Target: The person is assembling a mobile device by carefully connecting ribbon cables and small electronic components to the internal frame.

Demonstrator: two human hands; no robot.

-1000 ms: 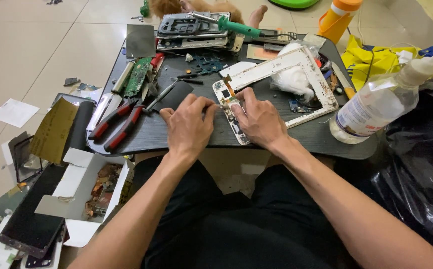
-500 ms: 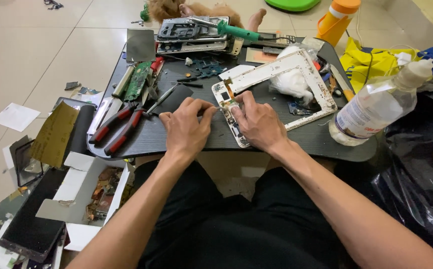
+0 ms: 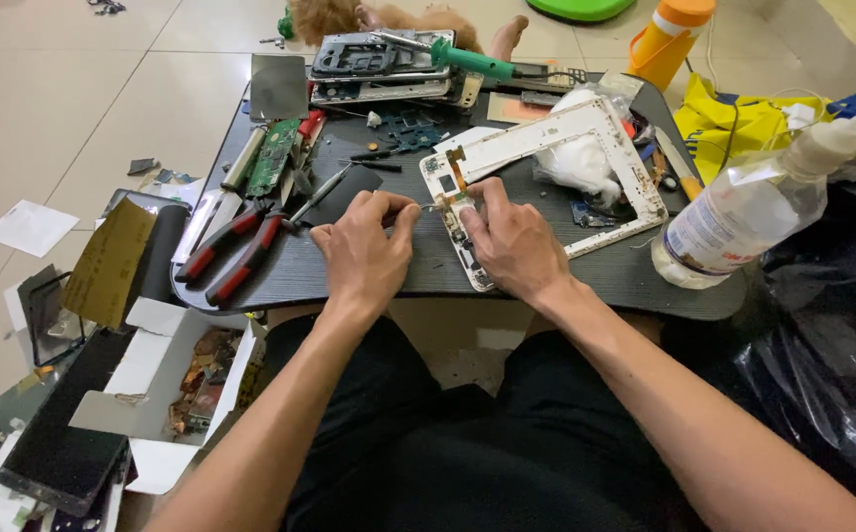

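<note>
A thin tool [image 3: 426, 207] is pinched shut in the left hand [image 3: 364, 251]; the white frame [image 3: 546, 167], already stripped, is pressed by the right hand [image 3: 512, 241], fingers closed.

Red-handled pliers [image 3: 240, 251], green soldering iron [image 3: 467, 61], clear plastic bottle [image 3: 743, 212].

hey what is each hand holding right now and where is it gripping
The left hand pinches a thin metal tool near its back end, tip toward the white device frame. The right hand presses down on that frame's lower left corner.
</note>
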